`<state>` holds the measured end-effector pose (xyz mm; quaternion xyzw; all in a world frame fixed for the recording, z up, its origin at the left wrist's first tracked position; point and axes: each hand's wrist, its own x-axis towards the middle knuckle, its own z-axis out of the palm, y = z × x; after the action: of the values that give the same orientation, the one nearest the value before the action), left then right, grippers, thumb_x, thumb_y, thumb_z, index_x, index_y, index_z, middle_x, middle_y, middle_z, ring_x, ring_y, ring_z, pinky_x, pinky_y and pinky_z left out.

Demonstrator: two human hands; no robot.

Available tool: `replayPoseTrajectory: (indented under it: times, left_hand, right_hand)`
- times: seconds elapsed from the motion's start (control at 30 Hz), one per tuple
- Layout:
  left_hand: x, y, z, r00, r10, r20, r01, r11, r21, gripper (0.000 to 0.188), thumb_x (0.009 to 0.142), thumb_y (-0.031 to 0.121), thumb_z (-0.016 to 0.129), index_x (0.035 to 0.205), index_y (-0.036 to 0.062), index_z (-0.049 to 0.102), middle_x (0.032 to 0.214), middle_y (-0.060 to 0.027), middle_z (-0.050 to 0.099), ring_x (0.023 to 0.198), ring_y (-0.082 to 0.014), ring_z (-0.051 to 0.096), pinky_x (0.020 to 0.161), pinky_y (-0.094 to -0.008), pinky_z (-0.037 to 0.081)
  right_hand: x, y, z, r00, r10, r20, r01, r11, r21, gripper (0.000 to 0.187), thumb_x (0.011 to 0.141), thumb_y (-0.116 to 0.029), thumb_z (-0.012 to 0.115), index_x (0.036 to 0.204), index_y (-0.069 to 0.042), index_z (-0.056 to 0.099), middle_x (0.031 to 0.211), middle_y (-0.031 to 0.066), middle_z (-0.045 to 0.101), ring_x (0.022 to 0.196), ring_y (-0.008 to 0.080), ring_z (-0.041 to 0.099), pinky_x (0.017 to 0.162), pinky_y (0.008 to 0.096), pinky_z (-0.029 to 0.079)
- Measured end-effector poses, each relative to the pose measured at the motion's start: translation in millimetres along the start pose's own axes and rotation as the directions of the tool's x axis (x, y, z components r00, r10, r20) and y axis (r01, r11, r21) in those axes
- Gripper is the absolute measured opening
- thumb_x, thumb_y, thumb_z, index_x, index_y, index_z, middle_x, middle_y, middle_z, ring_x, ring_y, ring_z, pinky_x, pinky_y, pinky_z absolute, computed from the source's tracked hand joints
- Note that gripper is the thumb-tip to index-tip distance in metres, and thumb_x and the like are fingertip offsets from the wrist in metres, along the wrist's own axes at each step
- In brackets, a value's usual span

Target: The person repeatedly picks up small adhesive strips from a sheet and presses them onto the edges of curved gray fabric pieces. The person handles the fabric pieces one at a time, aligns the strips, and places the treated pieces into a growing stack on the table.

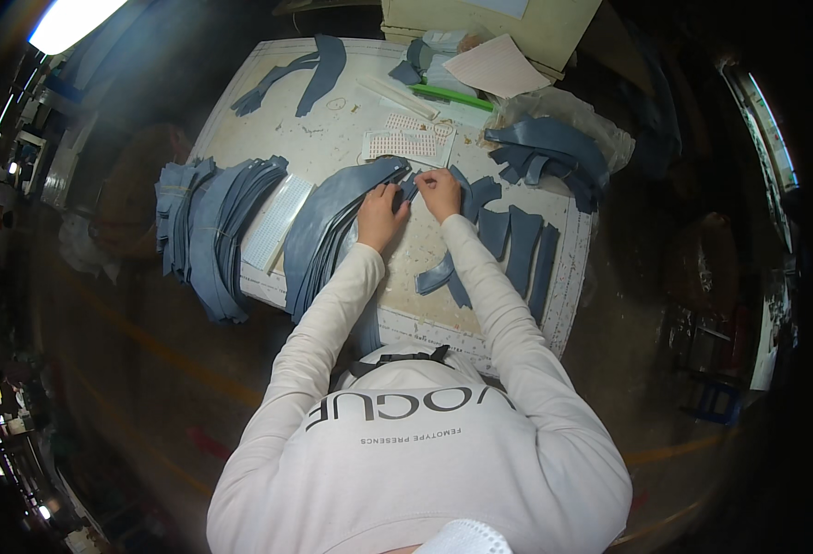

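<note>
Facing a pale table [332, 138], wearing a whitish long-sleeved top [425, 462], working with both hands close together near the middle. Resting the left hand [381, 220] along the right edge of a big fanned stack [319, 235] of curved blue pieces, bending the fingers toward its far end and holding the thumb slightly apart from them; being unable to tell whether pinching anything with these. Holding the right hand [440, 194] just beside the left, curling its fingers inward with thumb and forefinger close to each other; being unable to tell whether gripping something there, with the fingertips too small in view. Having a dark blue piece [409, 191] lying between the two hands, beside the stack's far end. Having white sheets with red marks [402, 145] lying just beyond the hands, and loose blue strips [522, 245] lying to the right, near the right forearm. Having a white pad [277, 224] lying left of the stack, with blue bundles [226, 231] farther left. Having a blue heap [549, 152] lying against a clear plastic bag [614, 138] at the far right, near a pinkish paper [499, 66] and a green strip [452, 96].
</note>
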<state>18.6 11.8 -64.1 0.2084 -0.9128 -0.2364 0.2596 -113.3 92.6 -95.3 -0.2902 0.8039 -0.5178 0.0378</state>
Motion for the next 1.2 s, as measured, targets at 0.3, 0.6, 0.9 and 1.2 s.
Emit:
replayPoseTrajectory:
  times: [0.3, 0.6, 0.9, 1.2]
  left_hand:
    - [2.7, 1.6, -3.1, 0.999, -0.033, 0.022, 0.033, 0.999, -0.024, 0.030, 0.075, 0.020, 0.069, 0.100, 0.0066, 0.060, 0.092, -0.0137, 0.062, 0.087, -0.0340, 0.060, 0.075, -0.0424, 0.049]
    - [4.3, -2.0, -5.0, 0.999, -0.048, 0.000, 0.048, 0.995, -0.090, 0.026, 0.079, 0.018, 0.065, 0.103, 0.0090, 0.064, 0.086, -0.0121, 0.063, 0.077, -0.0300, 0.063, 0.068, -0.0397, 0.051]
    - [-0.8, 3.4, 0.5, 0.999, -0.013, 0.033, 0.011, 0.998, 0.062, 0.029, 0.074, 0.024, 0.071, 0.097, 0.0086, 0.061, 0.094, -0.0128, 0.059, 0.090, -0.0337, 0.059, 0.075, -0.0431, 0.049]
    - [1.1, 4.8, -0.6, 1.000, -0.015, 0.012, 0.014, 0.997, 0.069, 0.028, 0.074, 0.025, 0.073, 0.093, 0.0082, 0.063, 0.090, -0.0113, 0.062, 0.085, -0.0322, 0.061, 0.073, -0.0407, 0.050]
  right_hand:
    - [-1.7, -4.0, 0.4, 0.992, -0.095, -0.086, 0.090, 0.994, -0.067, 0.006, 0.072, -0.011, 0.073, 0.076, -0.007, 0.070, 0.083, 0.0101, 0.062, 0.070, 0.0248, 0.065, 0.066, 0.0363, 0.052]
    - [4.9, -0.1, -8.1, 0.990, 0.125, -0.063, -0.113, 0.980, 0.161, 0.027, 0.071, -0.006, 0.072, 0.096, -0.007, 0.064, 0.073, 0.0072, 0.069, 0.066, 0.0206, 0.067, 0.064, 0.0316, 0.052]
    - [1.7, -0.4, -0.4, 0.975, 0.224, 0.013, -0.222, 0.957, 0.189, 0.038, 0.071, -0.006, 0.072, 0.106, -0.008, 0.057, 0.074, 0.0077, 0.070, 0.064, 0.0198, 0.067, 0.062, 0.0320, 0.052]
    - [-2.7, -0.1, 3.8, 0.990, 0.019, -0.143, -0.013, 0.999, 0.042, 0.038, 0.070, -0.001, 0.071, 0.104, -0.009, 0.058, 0.075, 0.0070, 0.067, 0.064, 0.0184, 0.065, 0.062, 0.0279, 0.050]
